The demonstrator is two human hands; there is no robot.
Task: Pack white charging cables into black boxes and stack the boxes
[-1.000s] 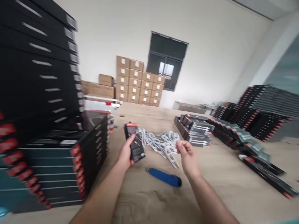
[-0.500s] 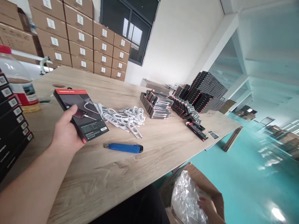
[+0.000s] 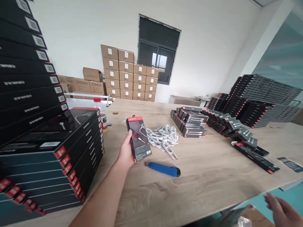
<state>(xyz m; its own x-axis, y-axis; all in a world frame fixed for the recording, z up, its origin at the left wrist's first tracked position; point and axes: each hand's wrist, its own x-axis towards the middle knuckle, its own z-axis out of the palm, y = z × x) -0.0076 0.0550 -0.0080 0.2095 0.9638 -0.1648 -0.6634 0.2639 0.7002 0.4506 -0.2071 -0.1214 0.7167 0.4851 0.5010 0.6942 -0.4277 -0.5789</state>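
Note:
My left hand (image 3: 126, 152) grips a slim black cable box (image 3: 140, 140) with a red top strip by its left edge, held tilted above the table. Just behind it lies a pile of white charging cables (image 3: 163, 138). A blue utility knife (image 3: 163, 169) rests on the wood in front of the box. My right hand (image 3: 282, 209), slightly blurred, is at the lower right by the table edge. Its fingers are stretched out and nothing shows in them. Beneath it is a carton (image 3: 257, 216) with clear plastic wrap inside, mostly cut off by the frame.
Tall stacks of black boxes (image 3: 87, 151) stand close on the left, a red-capped bottle (image 3: 103, 118) behind them. Small cable boxes (image 3: 195, 130) sit in rows at the back, and a fallen row (image 3: 234, 124) runs rightward. Brown cartons (image 3: 126, 75) are piled by the wall.
The view has swung left, bringing the near black stacks into sight. My right hand has come up out of the carton. My left hand still holds the cable box.

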